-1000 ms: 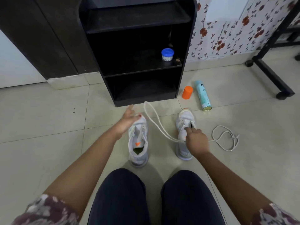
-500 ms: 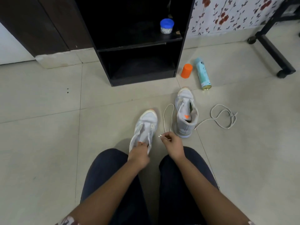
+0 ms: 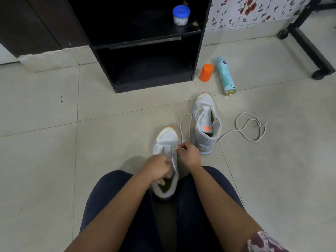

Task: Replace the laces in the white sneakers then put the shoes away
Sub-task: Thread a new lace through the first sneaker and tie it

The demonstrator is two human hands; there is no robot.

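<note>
**Relacing Barely Begun, Shoes Still Far From the Shelf**

Seen from above, on a tiled floor: right hand (image 3: 189,154) pinching the tip of a white lace (image 3: 187,114) between thumb and fingertips, right at the upper eyelets of the near sneaker (image 3: 166,140). Left hand (image 3: 157,167) curled round that shoe's eyelet flap beside the tongue, steadying it between the knees. Rest of the lace trailing in a loose loop on the tiles between the two shoes. No eyelet visibly threaded, though partly hidden by the hands. Far sneaker (image 3: 204,103) upright and unlaced, tongue pulled open, just beyond. Second lace (image 3: 236,130) lying in loops on the floor to its right, one end close to its heel. Old laces or new: impossible to tell.

Judged from this, early in the job, with both shoes left to lace and both left to go into the black shelf unit (image 3: 197,51) ahead.

No brand readable on either sneaker, only an orange triangle on the far tongue. Printing on the teal spray can (image 3: 225,75) beside the orange cap (image 3: 206,72) too small to read. Likewise the blue-lidded jar (image 3: 181,15) on the shelf.
</note>
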